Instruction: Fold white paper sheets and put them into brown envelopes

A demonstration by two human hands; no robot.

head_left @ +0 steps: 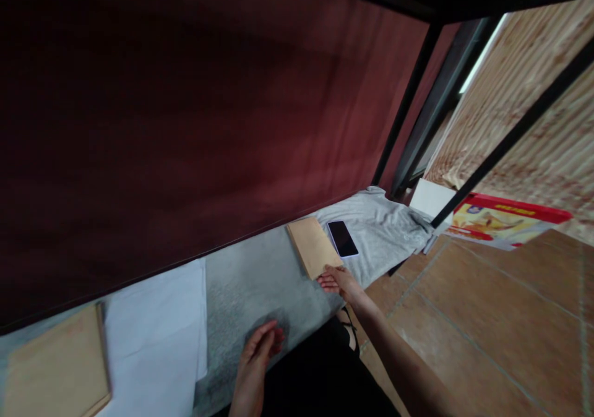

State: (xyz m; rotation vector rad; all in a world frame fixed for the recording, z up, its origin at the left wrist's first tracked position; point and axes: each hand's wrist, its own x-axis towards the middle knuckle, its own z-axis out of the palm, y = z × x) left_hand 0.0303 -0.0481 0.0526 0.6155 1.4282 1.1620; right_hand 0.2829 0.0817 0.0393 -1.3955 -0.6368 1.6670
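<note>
My right hand [338, 279] is at the near corner of a flat brown kraft-paper packet [312, 245], thumb at its edge and fingers curled beside it. The packet lies on a grey cloth [245, 268]. Just right of it rests a dark-screened phone [343, 239] with a pale edge. My left hand [260, 346] hovers over the cloth near its front edge, fingers loosely bent and apart, with nothing visible in them.
White paper sheets [155, 336] and a thicker brown kraft-paper stack [58, 364] lie at the left. Behind stands a dark red panel [232, 126]. Black frame bars [408, 104] rise at the right. A red and yellow printed carton [501, 219] stands by the tiled floor [492, 293].
</note>
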